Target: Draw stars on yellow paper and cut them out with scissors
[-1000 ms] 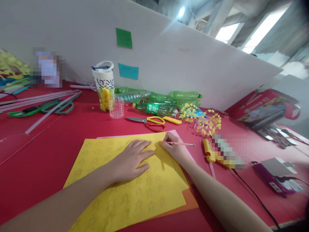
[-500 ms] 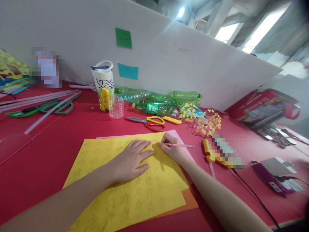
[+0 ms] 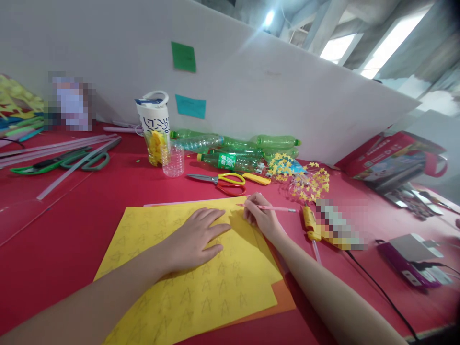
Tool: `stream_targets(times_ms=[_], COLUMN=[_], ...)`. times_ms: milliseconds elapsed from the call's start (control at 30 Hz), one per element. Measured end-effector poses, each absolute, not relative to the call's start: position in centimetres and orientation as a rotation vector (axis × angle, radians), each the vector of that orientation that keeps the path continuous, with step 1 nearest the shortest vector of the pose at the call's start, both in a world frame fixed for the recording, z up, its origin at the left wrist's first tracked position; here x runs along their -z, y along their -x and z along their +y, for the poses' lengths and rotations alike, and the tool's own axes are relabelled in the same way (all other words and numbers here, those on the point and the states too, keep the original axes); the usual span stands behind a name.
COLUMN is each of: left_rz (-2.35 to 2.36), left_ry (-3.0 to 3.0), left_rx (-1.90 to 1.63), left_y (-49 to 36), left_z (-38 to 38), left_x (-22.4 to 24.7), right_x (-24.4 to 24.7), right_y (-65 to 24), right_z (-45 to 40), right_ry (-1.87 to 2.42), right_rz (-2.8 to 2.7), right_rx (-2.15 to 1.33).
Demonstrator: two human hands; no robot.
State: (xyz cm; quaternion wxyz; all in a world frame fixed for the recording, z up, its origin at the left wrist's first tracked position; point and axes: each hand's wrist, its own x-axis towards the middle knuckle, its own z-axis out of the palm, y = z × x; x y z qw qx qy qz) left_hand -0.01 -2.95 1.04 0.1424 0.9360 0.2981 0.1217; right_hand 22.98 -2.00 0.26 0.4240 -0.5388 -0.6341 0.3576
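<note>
My left hand lies flat with fingers spread on a large yellow sheet of paper. Rows of pencil-drawn stars cover much of that sheet. At its upper right, my right hand grips a pink pencil, whose tip points left and whose eraser end points right. Whether the tip touches the paper I cannot tell. Edges of an orange sheet and a pink sheet stick out from underneath. Just beyond the paper rest scissors with one yellow and one red handle.
Green plastic bottles, a white patterned cup and a clear bottle piece stand or lie along the back. Yellow star decorations and a yellow glue gun with a cord are at right. More scissors lie left.
My right hand has shifted slightly up and to the right with the pencil, which now lies flatter and farther from its earlier spot. My left hand stays in place.
</note>
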Motion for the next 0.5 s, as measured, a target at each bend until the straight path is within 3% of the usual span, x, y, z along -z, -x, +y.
stream_targets(times_ms=[500], left_rz=[0.914], left_ry=[-2.698], left_rx=[-0.332], left_y=[0.1], left_z=[-2.8], left_x=[-1.1], right_x=[-1.2], right_y=[-23.0], right_z=[-2.9], right_ry=[1.347], right_rz=[-1.603], right_rx=[-1.077])
